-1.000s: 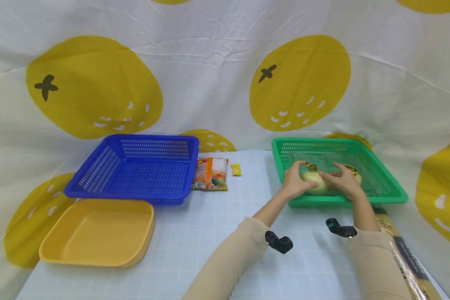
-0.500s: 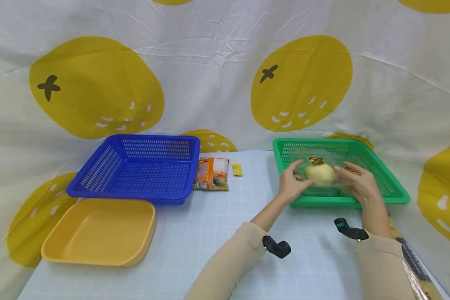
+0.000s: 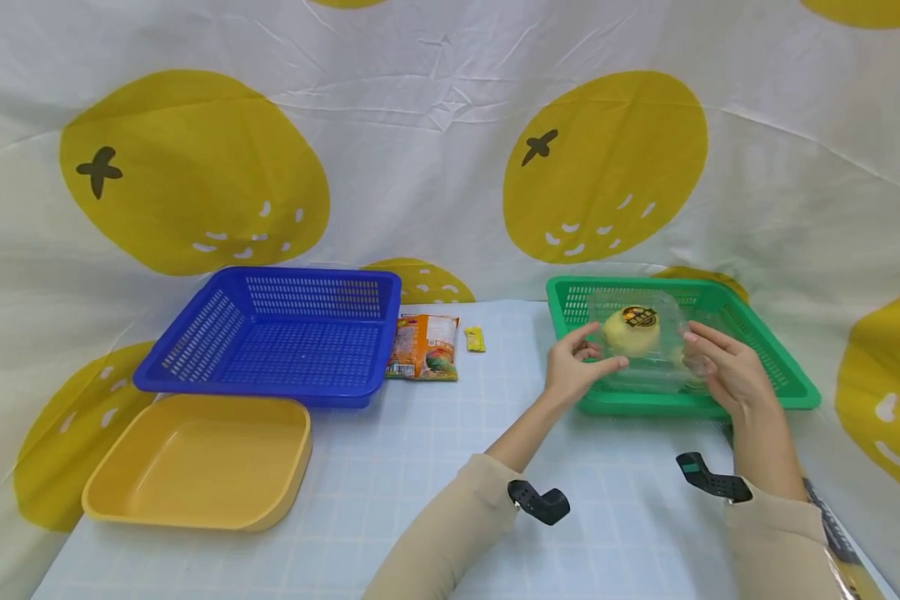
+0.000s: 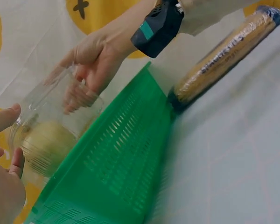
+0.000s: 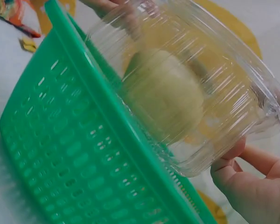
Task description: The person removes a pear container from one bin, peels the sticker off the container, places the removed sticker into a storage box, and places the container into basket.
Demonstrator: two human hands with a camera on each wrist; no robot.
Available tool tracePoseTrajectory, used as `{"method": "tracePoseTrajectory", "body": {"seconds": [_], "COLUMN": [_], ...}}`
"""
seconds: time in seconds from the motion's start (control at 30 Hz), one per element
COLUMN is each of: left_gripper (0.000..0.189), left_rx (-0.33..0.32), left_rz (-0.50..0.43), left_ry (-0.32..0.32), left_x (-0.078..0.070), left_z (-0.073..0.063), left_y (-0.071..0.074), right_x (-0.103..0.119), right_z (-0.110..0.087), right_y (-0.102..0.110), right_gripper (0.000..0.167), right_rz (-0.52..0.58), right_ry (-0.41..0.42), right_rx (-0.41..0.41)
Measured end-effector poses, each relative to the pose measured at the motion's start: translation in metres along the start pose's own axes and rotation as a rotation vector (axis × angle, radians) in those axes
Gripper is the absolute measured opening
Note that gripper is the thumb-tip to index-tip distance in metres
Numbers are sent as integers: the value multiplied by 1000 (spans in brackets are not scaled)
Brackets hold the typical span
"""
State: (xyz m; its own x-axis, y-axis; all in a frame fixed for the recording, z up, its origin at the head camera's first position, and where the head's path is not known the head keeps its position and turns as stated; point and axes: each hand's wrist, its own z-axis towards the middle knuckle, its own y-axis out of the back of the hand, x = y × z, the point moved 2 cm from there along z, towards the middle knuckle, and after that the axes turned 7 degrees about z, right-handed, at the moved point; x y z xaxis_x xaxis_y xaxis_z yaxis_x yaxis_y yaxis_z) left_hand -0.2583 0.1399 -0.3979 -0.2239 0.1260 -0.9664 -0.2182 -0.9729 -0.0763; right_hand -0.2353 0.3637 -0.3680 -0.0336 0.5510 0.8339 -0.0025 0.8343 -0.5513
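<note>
Both hands hold a clear plastic box with a round pale-yellow bun-like thing inside and a dark sticker on its lid. It is tilted over the green basket, above its front rim. My left hand grips the left side between thumb and fingers. My right hand pinches the right side. In the right wrist view, the box's ribbed underside faces the camera. Another clear box lies in the basket, mostly hidden behind the held one and the right hand.
A blue basket stands at the left behind a yellow tray. Between the baskets lie an orange snack packet and a small yellow sachet. A long spaghetti pack lies along the right edge.
The clear box has been lifted from within the green basket and tilted toward the camera. The right hand has moved right to its side edge; the left hand has shifted slightly left.
</note>
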Motion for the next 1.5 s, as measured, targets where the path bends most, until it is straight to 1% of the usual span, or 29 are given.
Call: {"method": "tracePoseTrajectory", "body": {"seconds": [0.23, 0.4, 0.47, 0.6, 0.77, 0.93, 1.03, 1.2, 1.3, 1.5], "left_gripper": [58, 55, 54, 48, 43, 42, 43, 45, 45, 45], "left_rx": [9, 19, 29, 37, 28, 29, 30, 33, 38, 50], "left_rz": [-13, -17, -30, -63, -72, -77, -75, -71, -83, -114], "left_ry": [-45, -86, -89, -57, -21, -8, -14, -30, -33, -32], "left_x": [-15, -23, -25, -27, -26, -28, -28, -30, -31, -32], "left_z": [-7, -18, -23, -32, -42, -49, -53, -60, -62, -66], "left_y": [11, 23, 28, 37, 47, 55, 58, 64, 67, 72], "right_x": [-2, -8, -10, -16, -24, -30, -33, -40, -45, -49], "right_z": [-11, -21, -25, -31, -38, -43, -46, -49, -51, -55], "right_y": [-15, -26, -30, -38, -45, -51, -54, -57, -59, -63], "right_gripper": [29, 32, 33, 34, 38, 41, 42, 44, 44, 46], "right_rz": [28, 1, -13, -68, -141, -158, -145, -71, -38, -44], "right_ry": [46, 72, 86, 104, 126, 149, 162, 173, 173, 191], "right_rx": [80, 134, 149, 156, 163, 166, 181, 208, 207, 200]}}
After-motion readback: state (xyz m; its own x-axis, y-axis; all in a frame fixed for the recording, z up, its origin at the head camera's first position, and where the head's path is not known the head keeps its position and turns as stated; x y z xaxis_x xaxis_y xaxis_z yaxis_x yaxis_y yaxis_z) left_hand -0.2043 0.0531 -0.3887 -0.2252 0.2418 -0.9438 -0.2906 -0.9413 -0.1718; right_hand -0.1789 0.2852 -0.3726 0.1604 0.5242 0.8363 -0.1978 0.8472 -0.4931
